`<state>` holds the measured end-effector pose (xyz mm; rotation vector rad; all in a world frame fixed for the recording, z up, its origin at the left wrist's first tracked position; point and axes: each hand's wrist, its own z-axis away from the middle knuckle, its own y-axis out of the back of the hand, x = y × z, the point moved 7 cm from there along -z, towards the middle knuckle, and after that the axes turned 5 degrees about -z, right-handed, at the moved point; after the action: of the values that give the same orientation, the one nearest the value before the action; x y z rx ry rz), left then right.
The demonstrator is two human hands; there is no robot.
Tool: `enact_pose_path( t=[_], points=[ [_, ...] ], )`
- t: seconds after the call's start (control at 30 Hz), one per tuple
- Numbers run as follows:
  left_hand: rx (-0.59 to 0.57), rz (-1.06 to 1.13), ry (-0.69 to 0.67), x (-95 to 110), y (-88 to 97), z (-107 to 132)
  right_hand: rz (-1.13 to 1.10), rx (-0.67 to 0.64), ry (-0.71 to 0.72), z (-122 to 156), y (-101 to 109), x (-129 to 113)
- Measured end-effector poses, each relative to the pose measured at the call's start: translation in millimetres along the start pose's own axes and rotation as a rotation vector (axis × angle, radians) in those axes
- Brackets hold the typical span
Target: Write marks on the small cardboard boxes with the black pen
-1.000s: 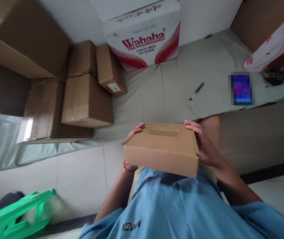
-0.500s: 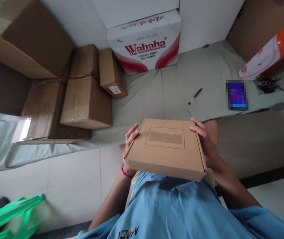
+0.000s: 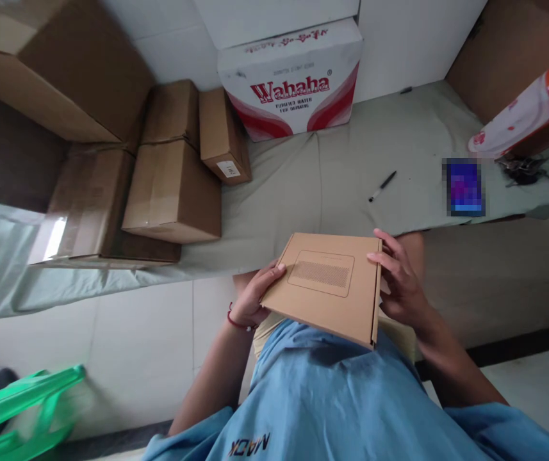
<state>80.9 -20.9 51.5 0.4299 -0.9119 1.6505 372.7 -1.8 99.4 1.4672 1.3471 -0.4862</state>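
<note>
A flat brown cardboard box is held in front of my blue shirt, just off the near edge of the cloth-covered table. Its top face carries a printed rounded outline with a dotted pattern. My left hand grips its left side, thumb on top and the other fingers hidden underneath. At the right side, my right hand has fingertips on the top edge, with the fingers bent around the side flap. The box's lid looks closed.
Several brown cartons are stacked on the table's left. A white and red Wahaba-style water carton stands at the back. A pen, a blurred phone-like object and keys lie rightward. A green plastic stool is on the floor.
The box has turned and tilted, so its near side shows less. My left thumb now rests on top where fingers showed before. My right hand stays at the right edge.
</note>
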Motion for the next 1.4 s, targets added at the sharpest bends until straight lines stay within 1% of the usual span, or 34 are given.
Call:
enact_pose_path(
  t=[0.03, 0.07, 0.17, 0.2, 0.23, 0.3, 0.37, 0.4, 0.5, 0.57, 0.63, 0.73, 0.8, 0.87, 0.93, 1.0, 1.03, 1.1, 1.2, 1.3, 1.4],
  points=[
    [-0.008, -0.011, 0.018, -3, -0.1, -1, -0.041, 0.035, -0.038, 1, -1, 4],
    [-0.008, -0.008, 0.004, -3, 0.1, -2, -0.100, 0.089, -0.091, 3, 0, 10],
    [0.017, 0.030, -0.129, 4, 0.5, -4, -0.310, 0.276, -0.309, 12, 3, 36],
    [0.043, 0.041, -0.188, 7, 1.2, -4, -0.375, 0.306, -0.388, 15, 2, 46],
    [0.081, 0.047, -0.251, 11, 2.4, -4, -0.437, 0.312, -0.466, 18, 0, 54],
    [0.166, 0.034, -0.370, 18, 3.8, 0, -0.545, 0.275, -0.601, 23, -6, 68],
    [0.211, -0.013, -0.483, 24, -0.3, 7, -0.602, 0.217, -0.663, 25, -13, 75],
    [0.208, -0.046, -0.528, 26, -5.1, 11, -0.613, 0.199, -0.664, 25, -16, 76],
    [0.172, -0.152, -0.655, 30, -21.6, 27, -0.671, 0.177, -0.645, 26, -24, 80],
    [0.165, -0.228, -0.705, 32, -28.4, 35, -0.722, 0.177, -0.638, 29, -29, 85],
    [0.140, -0.316, -0.706, 31, -31.3, 38, -0.734, 0.192, -0.608, 31, -28, 89],
    [0.086, -0.403, -0.675, 31, -28.2, 33, -0.692, 0.227, -0.540, 34, -17, 87],
    [0.079, -0.401, -0.658, 32, -21.6, 28, -0.651, 0.194, -0.516, 33, -11, 78],
    [0.114, -0.405, -0.637, 31, -13.3, 24, -0.598, 0.132, -0.469, 28, -4, 60],
    [0.182, -0.427, -0.615, 27, -4.4, 22, -0.483, 0.080, -0.371, 18, 3, 36],
    [0.245, -0.434, -0.594, 22, 2.9, 20, -0.312, 0.050, -0.247, 7, 9, 13],
    [0.258, -0.415, -0.579, 19, 5.3, 19, -0.229, 0.035, -0.194, 3, 9, 3],
    [0.248, -0.324, -0.540, 13, 7.8, 16, -0.109, 0.010, -0.100, -3, 7, -13],
    [0.217, -0.084, -0.447, 7, 12.4, 11, -0.002, 0.036, 0.014, -6, 3, -28],
    [0.215, 0.112, -0.302, 4, 23.2, 7, 0.057, 0.062, 0.072, -6, 0, -35],
    [0.159, 0.236, -0.129, -2, 31.3, 5, 0.073, 0.034, 0.141, -6, -5, -41]
  ],
)
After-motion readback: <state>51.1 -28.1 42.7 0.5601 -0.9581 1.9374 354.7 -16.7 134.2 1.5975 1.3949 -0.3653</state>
